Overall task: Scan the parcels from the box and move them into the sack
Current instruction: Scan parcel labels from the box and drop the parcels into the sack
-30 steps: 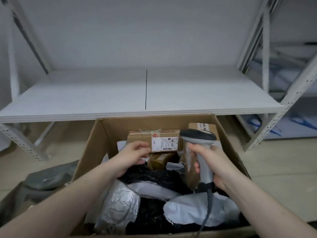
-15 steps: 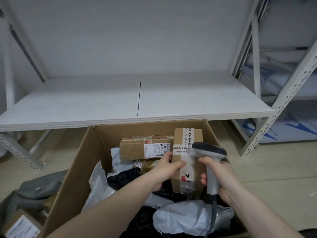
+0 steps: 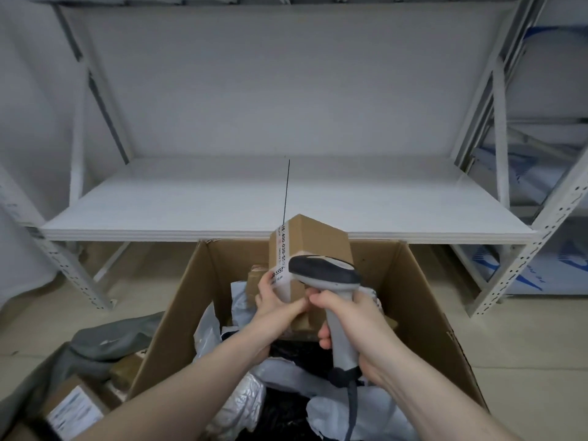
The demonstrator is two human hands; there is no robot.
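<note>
Holding rectangular cardboard parcel point(image 3: 310, 249) w/ left hand point(image 3: 275, 308), right hand point(image 3: 353, 326) gripping scanner point(image 3: 324, 275)

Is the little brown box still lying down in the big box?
No, it is lifted out. The left hand holds the small brown box up, tilted, above the big box, beside the scanner in the right hand.

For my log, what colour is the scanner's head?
Dark grey or black on top, light grey body, on the barcode scanner; the head view shows it.

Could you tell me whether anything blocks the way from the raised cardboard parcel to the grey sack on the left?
Only the box's left wall lies between them. The cardboard parcel, held in the left hand, is already above its rim, so nothing visible blocks the way to the grey sack.
</note>
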